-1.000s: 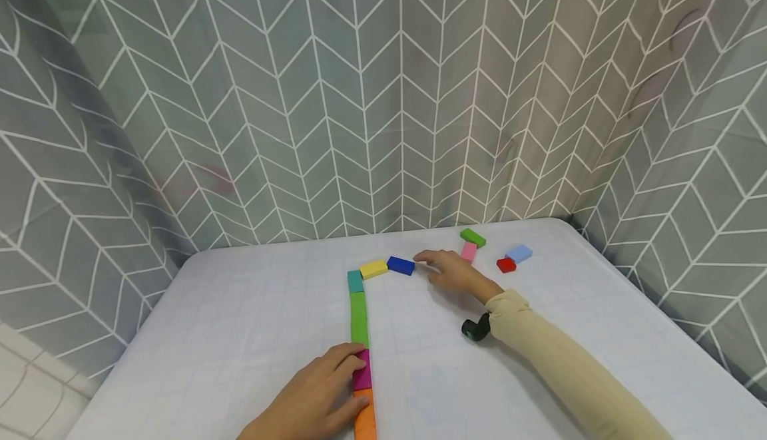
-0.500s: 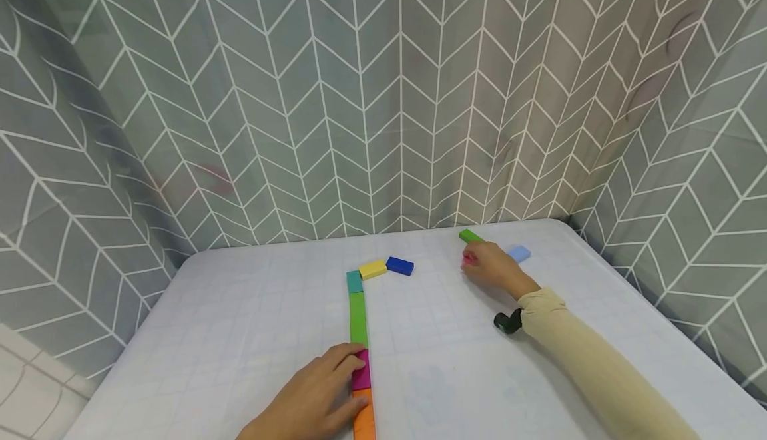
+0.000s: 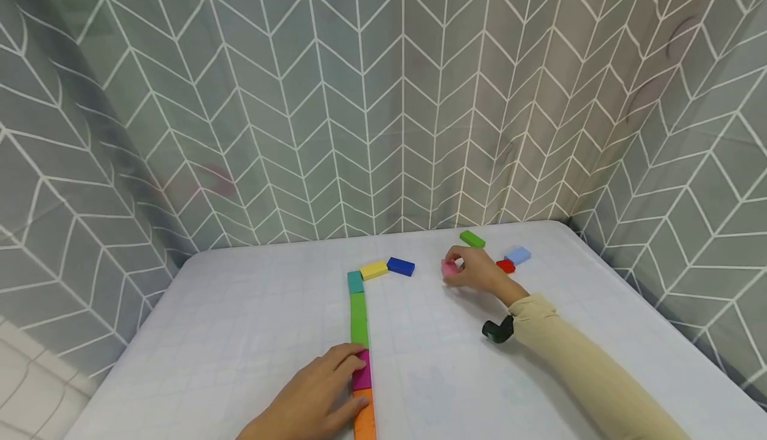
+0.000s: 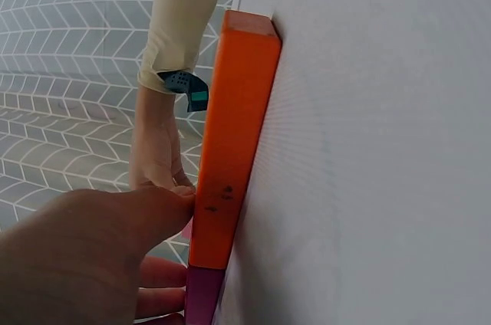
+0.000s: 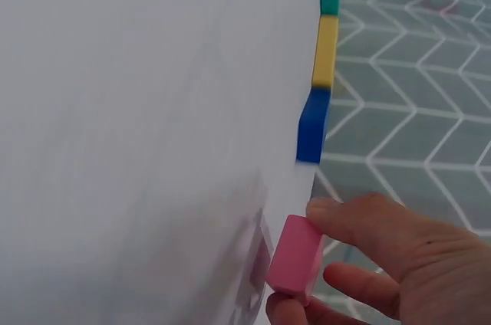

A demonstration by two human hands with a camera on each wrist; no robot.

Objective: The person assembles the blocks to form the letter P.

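Note:
Between thumb and fingers, my right hand (image 3: 479, 270) pinches a pink block (image 5: 296, 256), seen close in the right wrist view. To its left, a dark blue block (image 3: 401, 266) touches a yellow block (image 3: 374, 269). From there a line of blocks runs toward me: teal (image 3: 355, 281), light green (image 3: 358, 317), magenta (image 3: 362, 373) and orange (image 4: 238, 141). My left hand (image 3: 314, 393) rests along this line, its fingertips on the magenta block and its thumb against the orange one.
Beyond and right of my right hand lie a green block (image 3: 473, 238), a red block (image 3: 506, 265) and a light blue block (image 3: 518, 255). The white-covered table (image 3: 252, 320) ends at a patterned grey curtain (image 3: 335, 127). A black camera (image 3: 497, 331) hangs from my right wrist.
My right hand moved right from near the dark blue block, took the pink block from beside the green one, and carried it back left. The left hand stayed still.

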